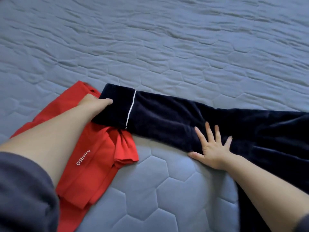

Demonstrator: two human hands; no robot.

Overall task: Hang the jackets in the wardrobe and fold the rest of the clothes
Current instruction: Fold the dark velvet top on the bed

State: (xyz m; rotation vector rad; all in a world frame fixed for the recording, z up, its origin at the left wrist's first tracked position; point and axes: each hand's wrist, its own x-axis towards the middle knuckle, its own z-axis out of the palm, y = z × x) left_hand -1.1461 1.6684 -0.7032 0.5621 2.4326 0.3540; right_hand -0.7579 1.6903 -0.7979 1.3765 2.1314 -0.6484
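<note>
Two hands are on the dark blue top (167, 114), which lies on the bed (167, 47) and runs from the near left part toward the right side. Only one long sleeve and a bit of the body show, so it is hard to tell if it is a jacket for hanging or a soft top for folding. The left hand (93, 102) holds the very end of the sleeve, past the thin white stripe (131, 108). Its thumb lies on top and its other fingers are hidden under the cloth, so it looks like a firm grip. The right hand (212, 148) lies flat farther along the sleeve, with its fingers (217, 133) spread wide and holding nothing. It seems to press the cloth down so it cannot slide, while the left hand pulls the sleeve long and straight. That is likely why the sleeve looks smooth between the two hands. The pressing hand may also mark the place where the sleeve will bend over. A red shirt (100, 156) with white letters lies near the left side of the bed, under the left arm and touching the sleeve end, which rests on top of it. It looks partly folded. If the sleeve is dragged, the red shirt could get pulled and messed up, so lifting the sleeve end first would be safer.
</note>
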